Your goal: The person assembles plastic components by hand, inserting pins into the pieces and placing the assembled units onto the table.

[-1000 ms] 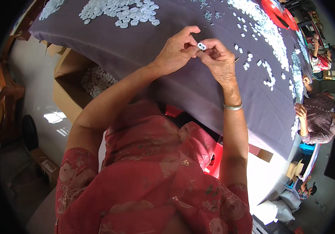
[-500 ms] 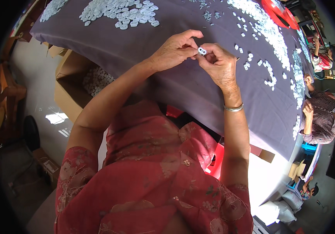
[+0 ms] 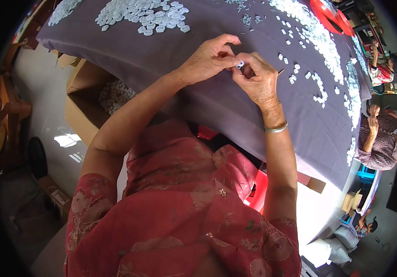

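Above the near part of the cloth-covered table, my hands meet at a small white plastic piece with dark holes. My left hand pinches at its left side, thumb and fingers together, with the index finger arched above. My right hand grips the piece from the right between thumb and curled fingers, which cover most of it. A thin brownish stick pokes out beside my right hand; its other end is hidden. Several loose white pieces lie on the cloth right of my right hand.
Piles of white pieces lie far left, with longer heaps along the right. Small metal screws or pins lie scattered at the back, near a red tray. An open cardboard box stands below the left edge. People sit at right.
My right hand has turned and closed further over the white piece, hiding more of it. The stick shows more beside it. My left hand has barely moved.
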{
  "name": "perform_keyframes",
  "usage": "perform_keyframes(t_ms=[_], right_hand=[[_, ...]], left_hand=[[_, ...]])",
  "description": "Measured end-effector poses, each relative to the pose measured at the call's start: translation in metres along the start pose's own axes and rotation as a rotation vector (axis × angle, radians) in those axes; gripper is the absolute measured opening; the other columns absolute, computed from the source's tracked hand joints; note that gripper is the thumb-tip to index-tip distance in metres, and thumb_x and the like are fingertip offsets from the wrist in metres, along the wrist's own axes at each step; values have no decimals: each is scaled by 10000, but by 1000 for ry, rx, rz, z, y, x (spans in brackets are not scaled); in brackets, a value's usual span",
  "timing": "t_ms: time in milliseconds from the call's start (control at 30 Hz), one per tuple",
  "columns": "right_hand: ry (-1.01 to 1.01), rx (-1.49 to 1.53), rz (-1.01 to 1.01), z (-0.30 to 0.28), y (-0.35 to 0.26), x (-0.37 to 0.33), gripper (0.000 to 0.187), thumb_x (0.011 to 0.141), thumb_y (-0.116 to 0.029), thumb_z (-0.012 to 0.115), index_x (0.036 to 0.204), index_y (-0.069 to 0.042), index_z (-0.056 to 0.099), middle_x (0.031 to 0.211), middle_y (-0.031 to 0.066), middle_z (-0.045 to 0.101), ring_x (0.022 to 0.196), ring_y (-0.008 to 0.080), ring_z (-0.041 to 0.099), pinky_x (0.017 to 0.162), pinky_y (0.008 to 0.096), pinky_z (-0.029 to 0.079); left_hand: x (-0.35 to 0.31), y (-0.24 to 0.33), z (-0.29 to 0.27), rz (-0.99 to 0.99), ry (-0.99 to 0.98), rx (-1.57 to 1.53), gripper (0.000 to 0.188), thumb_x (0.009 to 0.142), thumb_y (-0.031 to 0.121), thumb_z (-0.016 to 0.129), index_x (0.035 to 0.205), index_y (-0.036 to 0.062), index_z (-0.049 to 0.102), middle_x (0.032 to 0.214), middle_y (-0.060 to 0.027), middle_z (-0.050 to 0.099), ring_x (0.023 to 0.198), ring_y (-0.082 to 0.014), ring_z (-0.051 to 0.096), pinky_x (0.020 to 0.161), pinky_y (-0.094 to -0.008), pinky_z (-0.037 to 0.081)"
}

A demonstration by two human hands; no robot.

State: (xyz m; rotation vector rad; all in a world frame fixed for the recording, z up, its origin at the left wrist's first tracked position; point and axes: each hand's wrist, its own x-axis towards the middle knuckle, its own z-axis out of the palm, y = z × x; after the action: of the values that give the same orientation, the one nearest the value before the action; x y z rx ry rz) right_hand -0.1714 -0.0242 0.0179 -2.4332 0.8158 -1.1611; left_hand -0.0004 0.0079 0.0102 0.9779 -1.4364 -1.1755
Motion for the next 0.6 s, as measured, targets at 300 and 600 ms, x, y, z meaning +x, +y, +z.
perform_keyframes(t_ms=[300, 600], right_hand=[[-131, -127, -64, 1, 2, 3, 284, 728, -137, 749, 946, -46, 591, 803, 76, 595, 569, 201, 572, 520, 326, 465], [-269, -397, -99, -1, 0, -1, 296, 842, -296, 647, 782, -53, 490, 685, 108, 580, 633, 328, 592, 540, 416, 459]], left_hand=[[0, -5, 0, -19, 34, -47, 456, 872, 103, 621, 1283, 17, 442, 805, -5, 583, 742, -67, 513, 642, -244, 438], [1, -7, -2, -23, -82, -32, 418, 847, 34, 569, 1253, 24, 470, 792, -2, 543, 754, -77, 504, 697, -256, 419]])
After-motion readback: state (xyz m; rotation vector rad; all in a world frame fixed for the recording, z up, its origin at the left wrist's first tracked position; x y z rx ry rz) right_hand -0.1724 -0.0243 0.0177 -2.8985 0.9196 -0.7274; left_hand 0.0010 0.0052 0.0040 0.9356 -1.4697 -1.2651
